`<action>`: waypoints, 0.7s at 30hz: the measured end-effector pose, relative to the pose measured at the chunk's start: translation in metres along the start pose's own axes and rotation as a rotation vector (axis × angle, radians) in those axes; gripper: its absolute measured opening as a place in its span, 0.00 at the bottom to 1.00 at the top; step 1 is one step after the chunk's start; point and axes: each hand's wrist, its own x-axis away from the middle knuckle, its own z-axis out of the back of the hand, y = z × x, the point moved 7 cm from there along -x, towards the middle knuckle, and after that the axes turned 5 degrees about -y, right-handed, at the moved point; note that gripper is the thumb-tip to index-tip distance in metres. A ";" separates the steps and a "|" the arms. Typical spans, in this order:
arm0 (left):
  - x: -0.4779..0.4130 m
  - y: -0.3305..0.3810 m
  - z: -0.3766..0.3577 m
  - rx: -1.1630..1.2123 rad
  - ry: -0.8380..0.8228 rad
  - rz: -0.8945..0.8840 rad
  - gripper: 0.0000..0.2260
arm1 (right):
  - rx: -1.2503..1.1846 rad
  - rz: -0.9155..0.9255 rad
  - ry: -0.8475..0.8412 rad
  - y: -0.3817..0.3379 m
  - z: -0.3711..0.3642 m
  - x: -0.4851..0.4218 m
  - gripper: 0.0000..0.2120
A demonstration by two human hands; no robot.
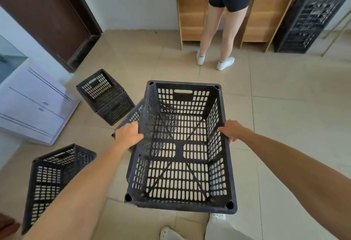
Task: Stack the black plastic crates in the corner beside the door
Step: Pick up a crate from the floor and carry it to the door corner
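I hold a black perforated plastic crate (180,150) upright above the tiled floor, open side up. My left hand (128,134) grips its left rim and my right hand (230,130) grips its right rim. Another crate (131,116) shows partly behind its left side. A low stack of two crates (106,96) sits on the floor near the dark brown door (47,15). One more crate (55,179) stands at the lower left, partly behind my left forearm.
A white drawer cabinet (36,106) stands at the left beside the door. A person (226,21) stands at a wooden desk (191,11) at the back. A tall stack of black crates (307,17) stands at the far right. My feet (190,228) are below the held crate.
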 end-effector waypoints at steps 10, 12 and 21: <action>-0.106 0.051 0.063 -0.107 0.048 0.009 0.09 | 0.076 0.088 0.125 -0.050 0.115 -0.072 0.14; -0.138 0.048 0.079 -0.112 0.035 0.025 0.09 | 0.108 0.070 0.090 -0.071 0.132 -0.093 0.14; -0.275 0.028 0.151 -0.100 -0.035 0.091 0.15 | 0.143 0.055 0.050 -0.182 0.216 -0.192 0.19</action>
